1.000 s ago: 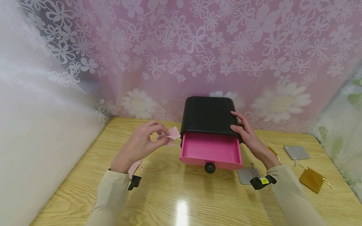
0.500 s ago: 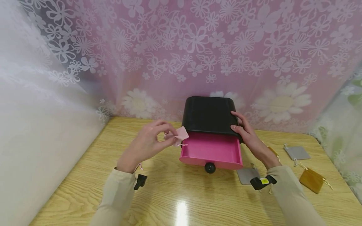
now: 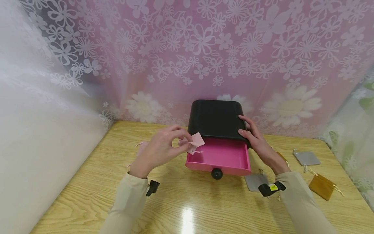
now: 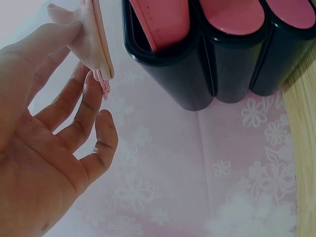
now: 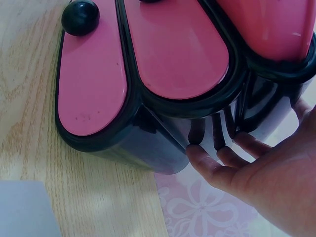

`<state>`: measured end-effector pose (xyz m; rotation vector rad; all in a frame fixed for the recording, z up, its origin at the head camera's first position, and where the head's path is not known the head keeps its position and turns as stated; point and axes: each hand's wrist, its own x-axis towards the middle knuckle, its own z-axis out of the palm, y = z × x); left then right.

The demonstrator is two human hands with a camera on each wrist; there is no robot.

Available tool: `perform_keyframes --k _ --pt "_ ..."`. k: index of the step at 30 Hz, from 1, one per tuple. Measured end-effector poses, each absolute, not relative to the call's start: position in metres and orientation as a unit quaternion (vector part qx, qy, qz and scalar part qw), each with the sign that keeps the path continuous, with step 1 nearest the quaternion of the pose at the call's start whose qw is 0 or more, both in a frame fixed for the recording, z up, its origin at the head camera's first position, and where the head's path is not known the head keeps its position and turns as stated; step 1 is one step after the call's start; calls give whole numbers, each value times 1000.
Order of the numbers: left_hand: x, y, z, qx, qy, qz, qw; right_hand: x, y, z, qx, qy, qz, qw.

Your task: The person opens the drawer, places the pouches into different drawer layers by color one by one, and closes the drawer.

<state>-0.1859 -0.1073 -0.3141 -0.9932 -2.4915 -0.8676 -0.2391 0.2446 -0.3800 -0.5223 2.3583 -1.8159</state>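
Observation:
My left hand (image 3: 163, 144) pinches a small pale pink drawstring pouch (image 3: 198, 139) between thumb and fingertips, over the left side of a pulled-out pink drawer (image 3: 222, 152). The pouch's cord hangs below my fingers in the left wrist view. The drawer is the top one of a black drawer unit (image 3: 217, 118), and a round black knob (image 3: 217, 174) sits on its front. Two lower drawers are closed in the right wrist view. My right hand (image 3: 260, 143) rests against the unit's right side, thumb and a finger at the top edge, other fingertips (image 5: 195, 153) touching the side wall.
On the right of the wooden table (image 3: 216, 208) lie a grey pouch (image 3: 306, 158) and a mustard pouch (image 3: 322, 186). Another grey pouch (image 3: 254, 182) sits by the drawer's front right. A pink pouch (image 3: 142, 148) lies left, partly behind my left hand. A flowered curtain (image 3: 187, 65) hangs behind.
My left hand has moved right with the pink pouch, from beside the drawer unit to over the drawer's left side. The right hand and the unit have stayed put.

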Motion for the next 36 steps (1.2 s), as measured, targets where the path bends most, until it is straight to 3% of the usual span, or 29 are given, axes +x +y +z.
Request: perform_keyframes --k 36 --pt "-187 -65 -325 -373 -871 -306 91 -238 243 -380 -168 779 -602 58"
